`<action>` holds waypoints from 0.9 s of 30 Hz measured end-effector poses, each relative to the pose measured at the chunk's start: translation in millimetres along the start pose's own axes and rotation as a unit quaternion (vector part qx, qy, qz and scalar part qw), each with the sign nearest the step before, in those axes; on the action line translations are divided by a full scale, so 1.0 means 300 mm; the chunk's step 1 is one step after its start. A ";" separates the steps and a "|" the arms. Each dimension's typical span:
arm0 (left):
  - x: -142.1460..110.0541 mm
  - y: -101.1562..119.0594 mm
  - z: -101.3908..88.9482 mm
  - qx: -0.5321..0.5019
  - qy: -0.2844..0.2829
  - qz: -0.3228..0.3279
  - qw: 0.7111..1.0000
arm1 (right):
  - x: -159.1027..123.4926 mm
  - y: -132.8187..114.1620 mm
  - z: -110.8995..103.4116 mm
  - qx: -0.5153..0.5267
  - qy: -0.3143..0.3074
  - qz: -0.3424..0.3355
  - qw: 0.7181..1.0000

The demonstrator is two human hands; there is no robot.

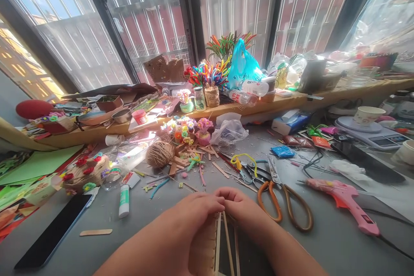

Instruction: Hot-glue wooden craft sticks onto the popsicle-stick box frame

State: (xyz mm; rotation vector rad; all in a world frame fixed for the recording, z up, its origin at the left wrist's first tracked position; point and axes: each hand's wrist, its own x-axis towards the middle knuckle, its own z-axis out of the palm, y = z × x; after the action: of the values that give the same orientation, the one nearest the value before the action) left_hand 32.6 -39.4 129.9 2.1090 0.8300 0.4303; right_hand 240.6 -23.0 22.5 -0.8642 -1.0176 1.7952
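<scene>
My left hand (pixel 197 209) curls over the far end of a craft-stick structure (pixel 203 246) near the table's front edge. It has a pale wooden panel and several thin wooden strips (pixel 228 241) running lengthwise beside it. My right hand (pixel 242 209) is closed around the same far end, its fingers meeting those of my left. The fingertips and whatever lies between them are partly hidden. To the right of my hands are large scissors (pixel 274 172) with orange-brown handles. A loose craft stick (pixel 96 232) lies to the left.
A pink glue gun (pixel 346 202) with a cable lies right. Left are a phone (pixel 54 228) and a glue stick (pixel 124 201). Behind sit a twine ball (pixel 160 154), wood scraps (pixel 210 150) and pipe-cleaner flowers (pixel 181 129). A cluttered ledge (pixel 220 110) runs below the windows.
</scene>
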 end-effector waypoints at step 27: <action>-0.152 -0.136 0.095 0.469 0.175 0.300 0.812 | -0.148 -0.134 0.083 -0.603 0.021 -0.387 0.697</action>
State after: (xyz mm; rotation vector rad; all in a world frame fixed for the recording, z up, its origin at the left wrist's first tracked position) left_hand -1.5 -68.2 79.5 3.3187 0.5915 0.8931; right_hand 249.9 -59.5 75.4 -0.9238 -2.1578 0.2031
